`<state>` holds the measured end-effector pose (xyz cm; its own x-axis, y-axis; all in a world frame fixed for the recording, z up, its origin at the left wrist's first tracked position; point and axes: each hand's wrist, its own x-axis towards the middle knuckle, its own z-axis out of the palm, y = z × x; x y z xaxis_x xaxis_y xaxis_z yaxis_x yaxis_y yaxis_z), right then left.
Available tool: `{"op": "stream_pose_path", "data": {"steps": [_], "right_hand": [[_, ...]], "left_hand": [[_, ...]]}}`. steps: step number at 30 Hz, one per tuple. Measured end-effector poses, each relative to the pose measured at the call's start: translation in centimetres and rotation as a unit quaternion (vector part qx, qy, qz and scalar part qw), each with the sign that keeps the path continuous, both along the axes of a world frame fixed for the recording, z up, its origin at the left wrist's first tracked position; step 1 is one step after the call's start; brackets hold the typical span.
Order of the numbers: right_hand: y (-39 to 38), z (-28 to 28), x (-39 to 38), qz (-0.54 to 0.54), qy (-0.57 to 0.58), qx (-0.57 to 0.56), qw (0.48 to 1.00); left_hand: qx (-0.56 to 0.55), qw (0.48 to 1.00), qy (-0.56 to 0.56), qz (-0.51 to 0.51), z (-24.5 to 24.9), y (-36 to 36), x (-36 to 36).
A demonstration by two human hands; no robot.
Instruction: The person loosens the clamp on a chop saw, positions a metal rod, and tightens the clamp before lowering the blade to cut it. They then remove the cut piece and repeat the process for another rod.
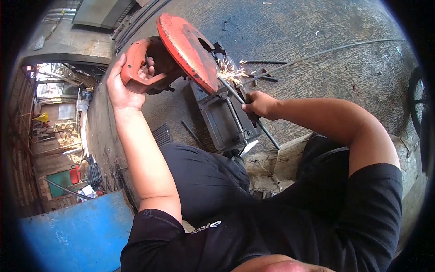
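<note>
My left hand (pixel 129 84) is wrapped round the orange-red handle (pixel 136 61) of a cut-off saw, whose round red blade guard (pixel 186 50) is scratched and worn. Bright sparks (pixel 233 72) spray at the guard's right edge, by the end of a metal rod (pixel 269 133). My right hand (pixel 261 105) is closed on that rod, just right of the saw's grey base (pixel 219 127). The guard hides the cutting disc and the exact point of contact.
A long thin rod (pixel 326 47) stretches across the rough floor to the right. Short cut rods (pixel 162 134) lie left of the base. A blue panel (pixel 77 231) is at lower left, and a dark wheel (pixel 417 102) stands at the right edge.
</note>
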<state>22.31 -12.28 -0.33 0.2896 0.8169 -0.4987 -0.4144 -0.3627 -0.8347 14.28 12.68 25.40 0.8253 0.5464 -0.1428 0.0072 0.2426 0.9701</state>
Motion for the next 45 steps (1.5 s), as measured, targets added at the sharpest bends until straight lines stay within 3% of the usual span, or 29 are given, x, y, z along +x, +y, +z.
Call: {"op": "stream_pose_path", "data": {"steps": [7, 24, 33, 41, 45], "right_hand": [[0.6, -2.5, -0.3, 0.023, 0.021, 0.032, 0.999], [-0.1, -0.5, -0.3, 0.006, 0.12, 0.004, 0.993], [0.0, -0.3, 0.6, -0.031, -0.057, -0.059, 0.996], [0.0, -1.5, 0.5, -0.006, 0.101, 0.012, 0.995], [-0.1, -1.6, 0.5, 0.0, 0.075, -0.001, 0.997]], "left_hand": [[0.007, 1.0, -0.004, -0.003, 0.1, -0.3, 0.0], [0.026, 0.999, -0.008, 0.029, 0.1, -0.5, 0.1], [0.016, 1.0, -0.014, 0.002, 0.0, -0.6, 0.0], [0.004, 1.0, 0.0, 0.012, 0.0, -0.3, 0.1], [0.004, 1.0, -0.012, -0.005, 0.0, -0.4, 0.0]]}}
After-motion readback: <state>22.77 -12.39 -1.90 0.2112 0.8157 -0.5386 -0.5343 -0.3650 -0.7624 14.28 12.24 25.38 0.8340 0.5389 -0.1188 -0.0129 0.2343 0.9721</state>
